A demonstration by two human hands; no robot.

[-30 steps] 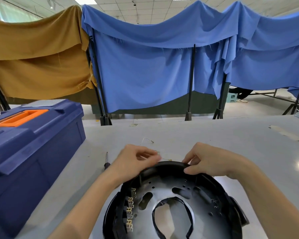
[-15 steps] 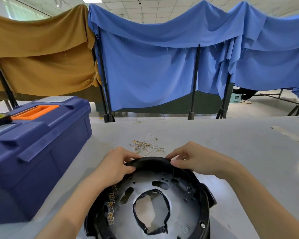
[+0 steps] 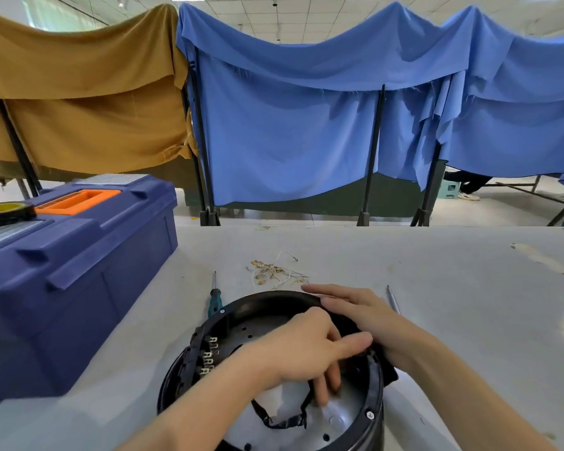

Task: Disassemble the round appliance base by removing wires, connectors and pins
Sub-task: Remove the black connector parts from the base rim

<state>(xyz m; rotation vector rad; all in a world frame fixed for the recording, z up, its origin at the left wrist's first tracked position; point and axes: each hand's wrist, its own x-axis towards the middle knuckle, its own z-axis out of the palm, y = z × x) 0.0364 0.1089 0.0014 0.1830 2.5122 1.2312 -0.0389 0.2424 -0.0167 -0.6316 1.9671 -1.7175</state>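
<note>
The right hand (image 3: 355, 312) lies straight-fingered over the far rim of the round base (image 3: 173, 385). The left hand (image 3: 300, 353) reaches inside, and I cannot tell its grasp. A toolbox (image 3: 79, 271) stands near on the left, and a screwdriver (image 3: 216, 297) lies just beside the rim.

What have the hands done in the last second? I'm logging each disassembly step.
The left hand left the far rim of the round base and reached down inside it, fingertips on the metal plate near the central opening; whether it has a grip on anything is unclear. The right hand stays on the rim, lying flatter over it. The removed wires, screwdriver and toolbox have not moved.
</note>
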